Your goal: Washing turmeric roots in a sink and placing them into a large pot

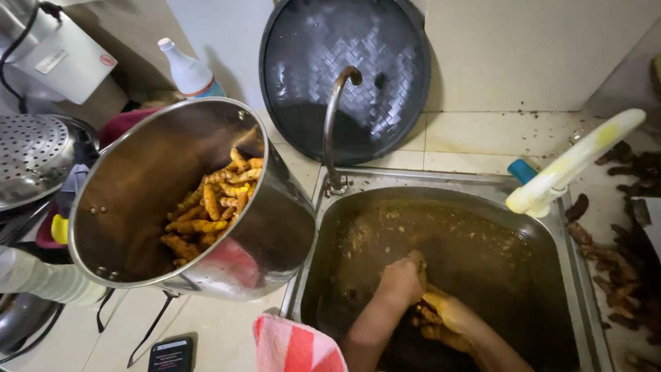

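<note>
Both hands in murky brown sink water, working turmeric roots.

Left hand (pixel 403 279) is curled closed over knobbly yellow turmeric roots (pixel 432 318); right hand (pixel 447 310) grips the same cluster, half submerged. Steel sink (pixel 441 180), rectangular, dull. On the counter (pixel 227 331) to the left, a tilted, shiny steel pot (pixel 268 234) holds washed orange turmeric pieces (pixel 210 207).

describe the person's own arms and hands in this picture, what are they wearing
Both forearms are bare, with no sleeves, gloves, watch or bracelet in view. The left hand and right hand are wet and stained yellow. Any rings cannot be made out.
</note>
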